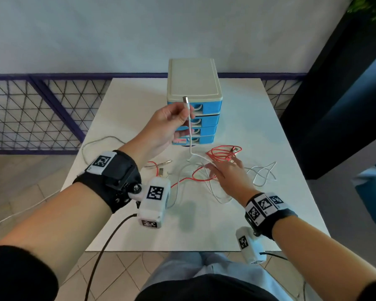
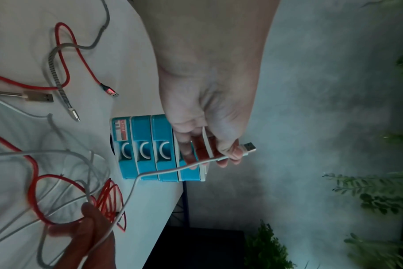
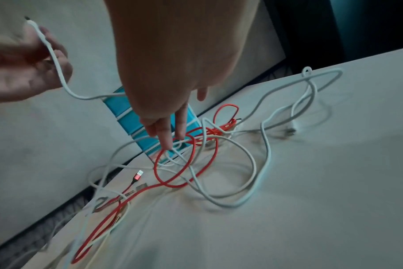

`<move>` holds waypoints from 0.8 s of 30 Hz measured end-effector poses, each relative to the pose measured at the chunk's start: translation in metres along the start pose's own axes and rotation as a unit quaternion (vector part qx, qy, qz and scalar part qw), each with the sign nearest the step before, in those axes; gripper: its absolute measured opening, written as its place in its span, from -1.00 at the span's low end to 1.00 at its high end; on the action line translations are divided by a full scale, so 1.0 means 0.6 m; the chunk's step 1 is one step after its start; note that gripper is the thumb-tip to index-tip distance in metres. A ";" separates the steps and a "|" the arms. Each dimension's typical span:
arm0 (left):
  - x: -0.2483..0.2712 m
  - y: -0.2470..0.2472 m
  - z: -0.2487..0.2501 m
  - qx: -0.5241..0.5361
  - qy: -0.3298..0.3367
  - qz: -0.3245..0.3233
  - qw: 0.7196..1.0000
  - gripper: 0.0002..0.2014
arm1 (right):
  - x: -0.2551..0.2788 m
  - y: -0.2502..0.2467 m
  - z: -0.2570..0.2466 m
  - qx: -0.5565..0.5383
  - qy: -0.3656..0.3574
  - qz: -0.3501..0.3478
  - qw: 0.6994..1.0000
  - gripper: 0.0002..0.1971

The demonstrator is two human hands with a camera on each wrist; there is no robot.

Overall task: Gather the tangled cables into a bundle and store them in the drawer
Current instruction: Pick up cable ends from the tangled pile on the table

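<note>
Left hand (image 1: 167,124) pinches the white cable (image 1: 190,135) near its plug, raised at 12 o'clock of the tangle (image 1: 213,170). Right hand (image 1: 228,177), fingers straight, presses the tangle on the table (image 1: 126,118). Draw the cable up slowly; pin the red loops (image 3: 173,163). Drawers (image 1: 206,120) appear closed.

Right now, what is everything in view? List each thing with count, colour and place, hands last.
drawer unit: one, blue drawers with cream top, far middle of the table, all four drawers shut.
white cables: at least two, tangled on the table in front of the unit.
red cables: appear to be two, in the tangle.
metal-braided cable: one, grey, left of the tangle.
table: one, white.
left hand: pinches a white cable's USB end, raised.
right hand: fingers extended onto the tangle.
</note>
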State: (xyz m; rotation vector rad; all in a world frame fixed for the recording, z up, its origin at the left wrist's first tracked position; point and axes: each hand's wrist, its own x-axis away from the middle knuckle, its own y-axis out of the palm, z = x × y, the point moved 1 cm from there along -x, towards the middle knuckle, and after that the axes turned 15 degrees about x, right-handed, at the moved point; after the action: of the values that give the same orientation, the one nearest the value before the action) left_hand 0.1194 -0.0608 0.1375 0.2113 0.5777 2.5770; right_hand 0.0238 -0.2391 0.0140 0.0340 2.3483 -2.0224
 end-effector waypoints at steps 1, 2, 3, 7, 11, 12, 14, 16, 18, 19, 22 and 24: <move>-0.003 -0.001 0.001 -0.008 0.003 -0.003 1.000 -0.87 | 0.002 0.004 0.000 -0.001 0.019 -0.022 1.000 -0.67; -0.004 -0.001 0.000 -0.028 0.006 -0.003 1.000 -0.88 | 0.003 0.004 -0.002 -0.003 0.033 -0.036 0.999 -0.70; -0.005 -0.003 -0.003 -0.067 0.010 0.002 0.998 -0.90 | 0.002 0.001 -0.006 -0.012 0.041 -0.045 0.998 -0.76; -0.003 -0.010 -0.019 -0.235 0.038 -0.025 0.971 -0.89 | -0.010 -0.044 -0.039 -0.074 0.047 0.024 0.996 -0.62; 0.006 -0.005 -0.023 -0.237 0.032 -0.038 0.970 -0.82 | -0.036 -0.106 -0.086 -0.276 0.028 0.058 0.959 -0.69; 0.006 -0.005 -0.021 -0.222 0.037 -0.024 0.974 -0.82 | -0.041 -0.115 -0.097 -0.341 0.024 0.042 0.939 -0.73; 0.006 -0.010 -0.017 -0.233 0.057 0.015 0.971 -0.86 | -0.050 -0.120 -0.114 -0.401 0.027 0.022 0.916 -0.80; 0.004 -0.029 -0.018 -0.221 0.044 0.043 0.973 -0.88 | -0.056 -0.114 -0.121 -0.413 0.034 0.013 0.910 -0.86; 0.006 -0.061 -0.031 -0.171 -0.007 0.061 0.983 -0.80 | -0.058 -0.107 -0.121 -0.416 0.059 0.001 0.907 -0.87; 0.009 -0.078 -0.041 -0.162 -0.032 0.075 0.983 -0.81 | -0.059 -0.103 -0.120 -0.420 0.074 -0.005 0.904 -0.86; 0.025 -0.139 -0.088 -0.290 -0.097 0.092 0.948 -0.95 | -0.062 -0.090 -0.117 -0.438 0.114 -0.023 0.892 -0.84; 0.037 -0.179 -0.130 -0.424 -0.116 0.080 0.895 -0.93 | -0.064 -0.085 -0.118 -0.457 0.129 -0.029 0.880 -0.83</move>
State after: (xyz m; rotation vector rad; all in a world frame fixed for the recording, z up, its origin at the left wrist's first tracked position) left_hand 0.1263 0.0070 0.0218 0.2578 -0.6856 2.6386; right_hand 0.0585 -0.1761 0.0765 0.2097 3.2338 -0.7579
